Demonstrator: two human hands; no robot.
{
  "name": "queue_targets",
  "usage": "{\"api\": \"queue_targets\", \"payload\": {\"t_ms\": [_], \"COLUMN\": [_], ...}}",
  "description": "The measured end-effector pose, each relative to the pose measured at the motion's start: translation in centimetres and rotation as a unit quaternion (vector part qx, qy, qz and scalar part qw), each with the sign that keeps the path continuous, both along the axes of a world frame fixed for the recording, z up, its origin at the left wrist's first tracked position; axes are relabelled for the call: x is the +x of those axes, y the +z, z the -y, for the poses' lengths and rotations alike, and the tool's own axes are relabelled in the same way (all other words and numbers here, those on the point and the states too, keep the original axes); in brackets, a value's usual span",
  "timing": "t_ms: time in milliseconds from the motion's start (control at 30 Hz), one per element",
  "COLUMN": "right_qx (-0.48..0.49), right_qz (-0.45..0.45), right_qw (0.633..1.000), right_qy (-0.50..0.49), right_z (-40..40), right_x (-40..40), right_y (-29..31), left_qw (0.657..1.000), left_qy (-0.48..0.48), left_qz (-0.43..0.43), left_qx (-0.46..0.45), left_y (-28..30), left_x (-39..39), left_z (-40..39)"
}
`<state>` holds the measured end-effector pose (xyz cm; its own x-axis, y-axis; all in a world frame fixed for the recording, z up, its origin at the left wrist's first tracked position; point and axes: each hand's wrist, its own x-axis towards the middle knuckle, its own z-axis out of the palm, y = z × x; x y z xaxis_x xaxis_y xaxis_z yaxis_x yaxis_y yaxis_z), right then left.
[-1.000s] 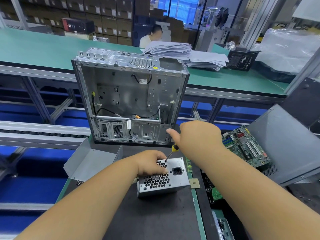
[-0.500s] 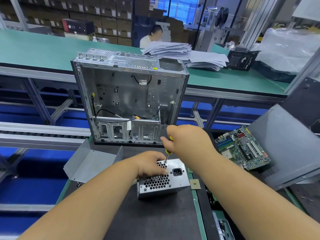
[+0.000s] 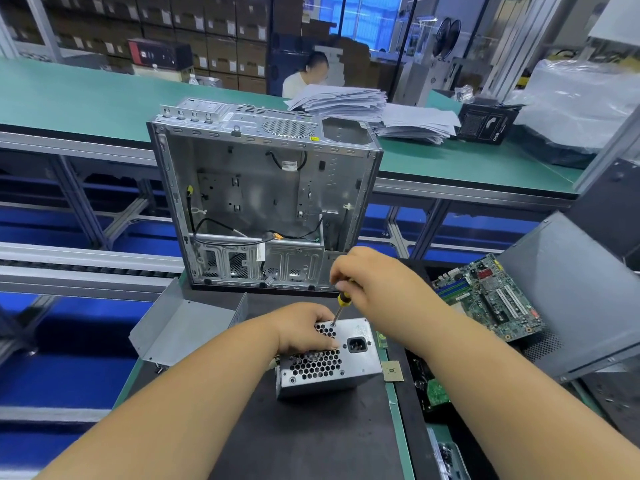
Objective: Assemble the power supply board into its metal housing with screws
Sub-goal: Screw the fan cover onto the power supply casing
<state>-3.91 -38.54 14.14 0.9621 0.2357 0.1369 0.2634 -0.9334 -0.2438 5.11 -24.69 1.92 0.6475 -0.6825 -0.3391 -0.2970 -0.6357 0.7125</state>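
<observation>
I have the power supply housing (image 3: 329, 358) sitting on the dark tabletop (image 3: 304, 441) near me, its honeycomb-vented face and mains socket turned up and toward the camera. My left hand (image 3: 304, 329) lies over the housing's far-left corner, fingers curled down onto the vent grille and pinning the box in place. My right hand (image 3: 374, 278) is closed around the handle of the yellow-and-black screwdriver (image 3: 341, 303); the shaft runs down and slightly left from that hand, and the tip meets the housing's top edge just right of my left fingertips — at what I take to be a screw hole, though the screw itself is too small to make out.

What matters is that line: the driver's long axis tilts away from vertical, leaning back toward the open computer case (image 3: 263, 199) standing beyond. I judge the next turn needs the shaft square to the face, or the tip may slip across the metal. A motherboard (image 3: 491, 296) lies off to the right.
</observation>
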Motion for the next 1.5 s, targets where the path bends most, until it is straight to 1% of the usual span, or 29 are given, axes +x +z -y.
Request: {"api": "queue_targets", "payload": {"t_ms": [100, 200, 333, 667, 800, 900, 967, 1067, 1200, 1400, 1433, 1500], "right_qx": [-0.019, -0.052, -0.056, -0.057, -0.011, 0.075, 0.129, 0.17, 0.198, 0.209, 0.215, 0.231], "right_qz": [-0.029, -0.026, -0.022, -0.006, -0.003, 0.074, 0.105, 0.103, 0.114, 0.105, 0.108, 0.116], "right_qw": [0.999, 0.998, 0.998, 0.998, 0.998, 0.988, 0.975, 0.962, 0.952, 0.947, 0.945, 0.941], "right_qy": [0.019, -0.003, -0.02, -0.033, -0.062, -0.108, -0.146, -0.188, -0.204, -0.22, -0.22, -0.218], "right_z": [-0.1, 0.2, 0.3, 0.3, 1.4, 2.7, 3.1, 3.4, 3.6, 3.7, 3.7, 3.6], "right_x": [-0.2, 0.3, 0.7, 0.9, 0.4, -0.2, -0.6, -0.9, -1.2, -1.2, -1.2, -1.2], "right_y": [0.1, 0.3, 0.3, -0.3, 0.3, 0.5, 0.2, -0.8, -1.7, -2.3, -2.4, -2.6], "left_qw": [1.0, 1.0, 1.0, 1.0, 1.0, 0.999, 0.995, 0.993, 0.991, 0.989, 0.988, 0.982], "left_qy": [0.003, 0.004, -0.007, -0.003, -0.003, 0.034, 0.076, 0.095, 0.112, 0.143, 0.148, 0.163], "left_qz": [-0.007, -0.01, 0.009, 0.006, 0.019, -0.035, -0.06, -0.061, -0.068, -0.042, -0.026, 0.029], "left_qx": [-0.006, -0.002, 0.006, 0.012, 0.02, -0.022, -0.039, -0.025, -0.03, -0.02, -0.03, -0.091], "left_y": [0.0, -0.2, -0.2, 0.0, -0.4, -0.5, -0.7, -0.8, -1.0, -1.1, -1.2, -1.4], "left_x": [0.1, 0.2, 0.0, -0.2, 0.1, 0.5, 0.8, 1.3, 2.1, 2.5, 2.3, 1.9], "left_z": [0.0, 0.0, -0.1, -0.2, -0.1, 0.0, 0.2, 0.6, 0.9, 1.3, 1.2, 0.7]}}
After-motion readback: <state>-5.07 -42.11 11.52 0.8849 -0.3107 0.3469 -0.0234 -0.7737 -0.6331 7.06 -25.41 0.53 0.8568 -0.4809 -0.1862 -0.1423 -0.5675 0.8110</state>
